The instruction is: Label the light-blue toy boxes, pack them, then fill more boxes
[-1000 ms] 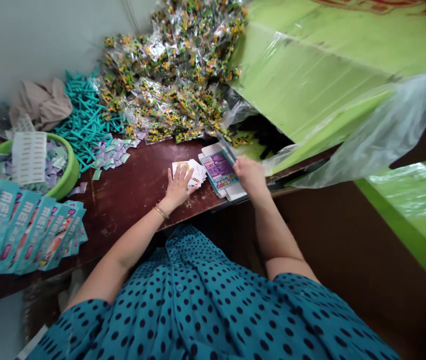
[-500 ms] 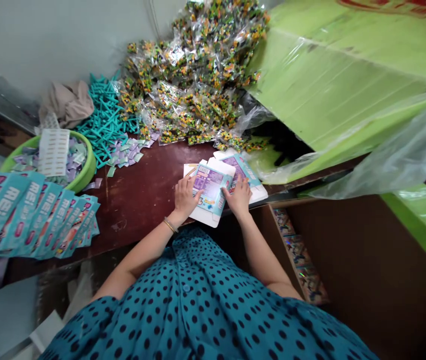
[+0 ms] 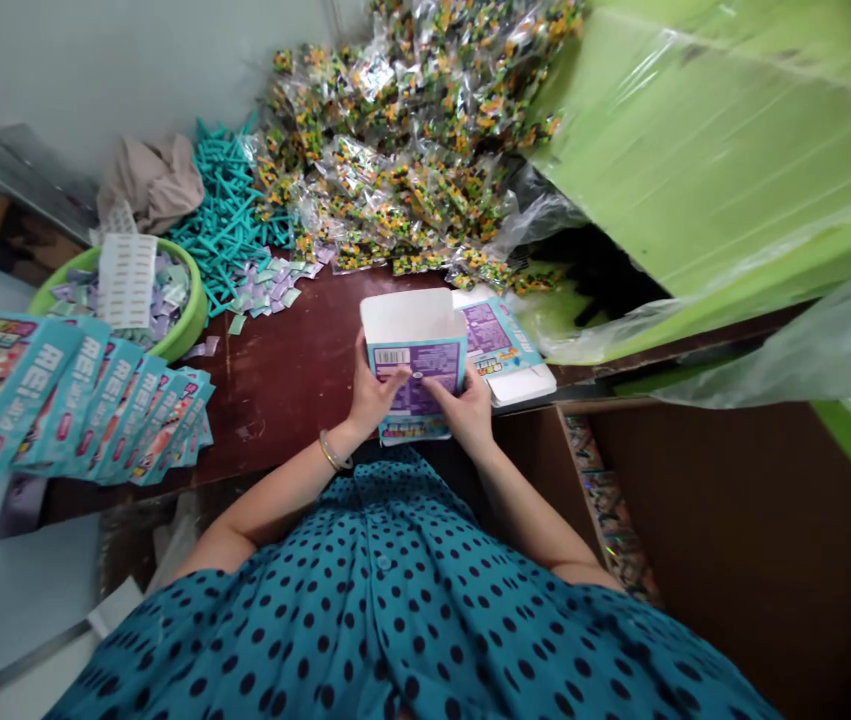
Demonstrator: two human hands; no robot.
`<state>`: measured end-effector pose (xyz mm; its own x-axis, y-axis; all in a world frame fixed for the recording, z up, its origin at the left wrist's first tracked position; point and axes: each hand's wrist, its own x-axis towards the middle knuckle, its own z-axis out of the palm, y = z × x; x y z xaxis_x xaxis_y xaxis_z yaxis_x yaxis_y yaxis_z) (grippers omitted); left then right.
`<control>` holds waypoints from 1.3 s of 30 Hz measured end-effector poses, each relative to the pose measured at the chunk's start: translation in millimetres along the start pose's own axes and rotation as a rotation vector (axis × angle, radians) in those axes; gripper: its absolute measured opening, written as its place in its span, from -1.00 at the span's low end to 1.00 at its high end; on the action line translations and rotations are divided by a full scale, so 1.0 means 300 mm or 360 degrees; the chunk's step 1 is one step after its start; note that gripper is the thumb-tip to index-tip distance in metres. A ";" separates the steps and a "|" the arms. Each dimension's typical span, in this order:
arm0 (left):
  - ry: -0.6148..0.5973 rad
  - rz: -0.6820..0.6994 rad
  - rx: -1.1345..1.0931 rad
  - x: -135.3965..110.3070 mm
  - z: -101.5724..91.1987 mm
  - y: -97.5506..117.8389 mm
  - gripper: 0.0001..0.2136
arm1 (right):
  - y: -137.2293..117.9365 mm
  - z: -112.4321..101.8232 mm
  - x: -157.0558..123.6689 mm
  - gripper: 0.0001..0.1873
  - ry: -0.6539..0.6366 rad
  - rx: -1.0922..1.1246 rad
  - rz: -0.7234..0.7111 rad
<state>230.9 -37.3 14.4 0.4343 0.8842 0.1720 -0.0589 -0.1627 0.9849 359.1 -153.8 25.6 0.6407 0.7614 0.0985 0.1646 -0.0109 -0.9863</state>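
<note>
A teal and purple cardboard box (image 3: 436, 358) stands tilted in front of me, its white top flap raised. My left hand (image 3: 374, 388) grips its left side, thumb across the printed face. On the right side my right hand (image 3: 468, 405) holds it the same way, thumb pressed on the purple panel. Both hands are closed on the box; the fingers behind it are hidden. Just right of it, another flattened box (image 3: 504, 345) with purple print lies on the dark red table (image 3: 282, 370).
Teal boxes (image 3: 117, 400) stand in a leaning row at left, near a green basin (image 3: 196, 310) of small packets. Behind are teal sticks (image 3: 226, 200) and a heap of bagged colourful pieces (image 3: 410, 180). An open carton (image 3: 695, 480) is at lower right, below green plastic-wrapped sheeting (image 3: 755, 150).
The box was lying flat under both hands. Now it is lifted and opened out, with its white flap up and both hands around its sides. The view has shifted slightly.
</note>
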 end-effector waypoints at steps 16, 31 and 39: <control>0.0363 -0.0138 0.0498 -0.208 -0.565 0.021 -0.57 | 0.155 0.418 -0.055 -0.48 -0.0896 0.0230 0.0083; 0.0324 -0.1213 -0.1102 -0.198 -0.506 0.079 -0.50 | -0.083 0.436 0.187 -0.61 -0.1806 -0.0222 -0.0400; 0.0415 -0.0922 -0.0659 -0.227 -0.422 0.077 -0.72 | -0.042 0.388 0.151 -0.63 -0.1652 0.0111 0.0227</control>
<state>86.1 -45.8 27.8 0.2752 0.8614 -0.4270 -0.2412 0.4918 0.8366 298.8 -43.8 27.1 -0.3122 0.9384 -0.1483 0.0733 -0.1318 -0.9886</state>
